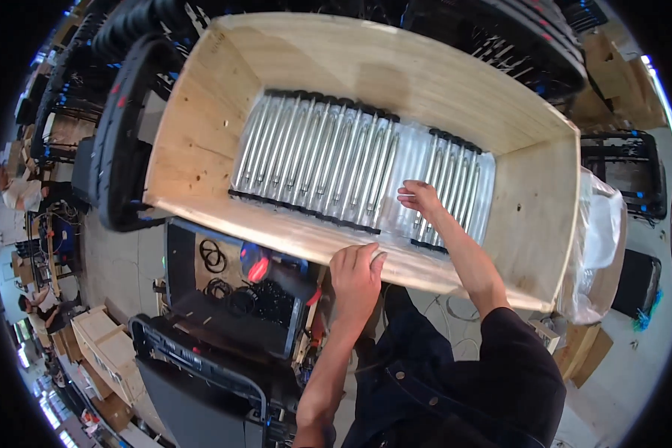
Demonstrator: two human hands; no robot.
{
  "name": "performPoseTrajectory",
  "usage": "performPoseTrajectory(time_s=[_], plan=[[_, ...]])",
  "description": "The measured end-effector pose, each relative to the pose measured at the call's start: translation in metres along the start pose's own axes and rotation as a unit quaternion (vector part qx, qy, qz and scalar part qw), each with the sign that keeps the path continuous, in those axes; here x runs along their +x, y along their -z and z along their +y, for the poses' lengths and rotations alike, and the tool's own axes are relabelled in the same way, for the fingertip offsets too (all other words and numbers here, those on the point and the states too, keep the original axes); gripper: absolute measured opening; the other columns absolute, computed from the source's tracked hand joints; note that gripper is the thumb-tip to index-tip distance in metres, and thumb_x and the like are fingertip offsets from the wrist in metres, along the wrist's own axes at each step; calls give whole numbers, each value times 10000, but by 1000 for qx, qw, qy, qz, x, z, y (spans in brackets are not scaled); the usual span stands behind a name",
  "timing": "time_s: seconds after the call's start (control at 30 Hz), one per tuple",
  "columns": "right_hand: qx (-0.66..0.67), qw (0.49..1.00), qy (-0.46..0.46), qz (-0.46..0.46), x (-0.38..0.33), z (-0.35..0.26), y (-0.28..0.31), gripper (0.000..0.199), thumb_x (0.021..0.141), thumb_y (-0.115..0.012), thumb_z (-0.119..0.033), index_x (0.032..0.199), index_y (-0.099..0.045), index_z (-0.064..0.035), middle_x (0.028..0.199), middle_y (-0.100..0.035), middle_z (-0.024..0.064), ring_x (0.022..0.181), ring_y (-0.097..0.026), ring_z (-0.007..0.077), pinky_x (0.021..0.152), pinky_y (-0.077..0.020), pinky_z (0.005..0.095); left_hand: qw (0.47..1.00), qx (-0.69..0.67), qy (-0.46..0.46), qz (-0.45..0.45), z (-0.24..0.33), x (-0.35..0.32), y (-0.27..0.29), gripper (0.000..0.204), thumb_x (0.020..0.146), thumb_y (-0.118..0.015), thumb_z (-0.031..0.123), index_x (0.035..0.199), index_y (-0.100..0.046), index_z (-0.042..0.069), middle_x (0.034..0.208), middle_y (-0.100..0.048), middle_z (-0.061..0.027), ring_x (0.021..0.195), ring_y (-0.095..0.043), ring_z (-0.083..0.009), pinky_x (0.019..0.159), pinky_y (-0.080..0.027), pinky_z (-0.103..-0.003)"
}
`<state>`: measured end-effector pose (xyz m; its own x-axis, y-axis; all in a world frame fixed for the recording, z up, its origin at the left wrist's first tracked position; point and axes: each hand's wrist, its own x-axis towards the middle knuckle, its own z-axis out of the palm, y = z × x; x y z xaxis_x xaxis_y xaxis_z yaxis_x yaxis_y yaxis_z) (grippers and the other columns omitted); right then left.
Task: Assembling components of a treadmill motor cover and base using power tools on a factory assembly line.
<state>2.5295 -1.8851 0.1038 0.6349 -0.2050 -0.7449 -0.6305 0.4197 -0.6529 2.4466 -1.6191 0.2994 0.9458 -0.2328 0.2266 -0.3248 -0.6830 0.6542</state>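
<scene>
A long plywood crate (pixel 530 179) lies open in front of me. Inside it a wide row of shiny metal rods (pixel 317 157) with black ends lies side by side on clear plastic sheeting (pixel 409 153). A shorter row of similar rods (pixel 467 175) sits to its right, past a gap. My left hand (pixel 355 275) grips the crate's near rim, fingers over the edge. My right hand (pixel 420 197) reaches into the crate above the gap, at the left side of the shorter row. Its fingers point left, slightly bent and apart, with nothing visible in them.
A blurred red and dark power tool (pixel 265 267) is outside the crate's near side, above a dark tray (pixel 235 328) with black coiled cables. Black frames (pixel 116 142) stand left and behind. Clear plastic wrap (pixel 597 239) hangs at the right end. Other people are far left.
</scene>
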Motion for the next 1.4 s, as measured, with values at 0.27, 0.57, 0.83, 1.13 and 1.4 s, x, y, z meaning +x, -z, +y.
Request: performPoseTrajectory(time_s=[0.27, 0.57, 0.83, 1.13, 1.4], plan=[[-307, 940, -151, 9, 220, 235, 4, 276, 835, -771, -194, 1006, -725, 17, 812, -710, 123, 611, -664, 219, 527, -554, 363, 992, 80, -4, -98, -29, 35, -31, 77, 871, -711, 229, 843, -739, 163, 742, -675, 9, 651, -597, -208, 762, -482, -379], [-5, 991, -121, -53, 175, 206, -15, 189, 801, -746, -117, 944, -663, -27, 740, -615, 65, 642, -610, 209, 586, -510, 348, 999, 45, 16, -5, -28, 39, -32, 148, 811, -792, 247, 899, -749, 136, 756, -622, 24, 651, -579, -154, 727, -489, -322], [118, 977, -141, -109, -22, -32, -57, 207, 927, -680, -99, 1124, -681, -36, 863, -685, 41, 823, -691, 198, 895, -598, 438, 998, -29, 43, 41, -20, 19, -17, 180, 889, -741, 213, 1026, -680, 114, 813, -599, -39, 843, -629, -231, 786, -474, -381], [-257, 865, 27, -430, -376, -107, -106, 825, 844, -727, -154, 1536, -343, 79, 923, -683, 143, 794, -684, 191, 751, -567, 323, 973, 118, -132, 146, 28, -43, 159, 560, 913, -585, 83, 1464, -501, 148, 1440, -519, -172, 1311, -534, -358, 1129, -433, -515], [-303, 715, -276, -567, -438, -98, -168, 919, 732, -682, -452, 1396, -489, 153, 803, -671, 212, 638, -694, 273, 592, -610, 347, 961, 195, -188, 47, 70, -173, 278, 534, 906, -616, 157, 1431, -525, 119, 1025, -545, -97, 1018, -616, -273, 933, -499, -423]])
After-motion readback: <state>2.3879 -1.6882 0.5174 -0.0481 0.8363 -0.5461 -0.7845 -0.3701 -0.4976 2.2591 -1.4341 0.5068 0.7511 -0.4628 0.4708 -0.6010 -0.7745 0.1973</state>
